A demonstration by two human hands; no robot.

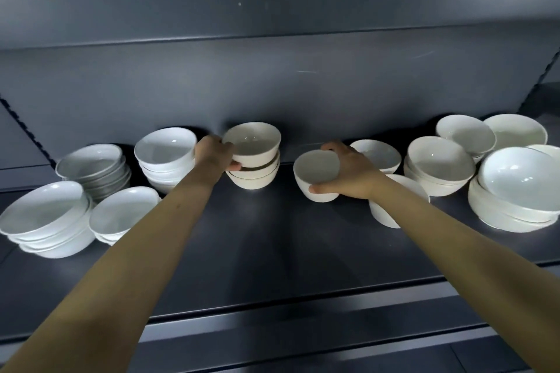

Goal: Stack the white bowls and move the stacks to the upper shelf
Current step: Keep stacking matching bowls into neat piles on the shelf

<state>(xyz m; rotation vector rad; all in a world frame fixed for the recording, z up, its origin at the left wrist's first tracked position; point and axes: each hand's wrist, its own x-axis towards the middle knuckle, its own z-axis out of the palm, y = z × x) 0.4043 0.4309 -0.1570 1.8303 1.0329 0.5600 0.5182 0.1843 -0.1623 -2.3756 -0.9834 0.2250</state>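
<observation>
The stacking step is in hand. The top of a small stack (254, 180) in the middle of the shelf (272, 236) is gripped by the left hand (213, 153). A single bowl (315, 174) just beside it is held in the curled right hand (351, 172). Next (most likely) that bowl must be lifted and set gently into the stack.

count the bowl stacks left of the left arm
4: front-left stack, front stack against the forearm, back-left stack, and back stack next to the left hand. The forearm may hide more.
</observation>
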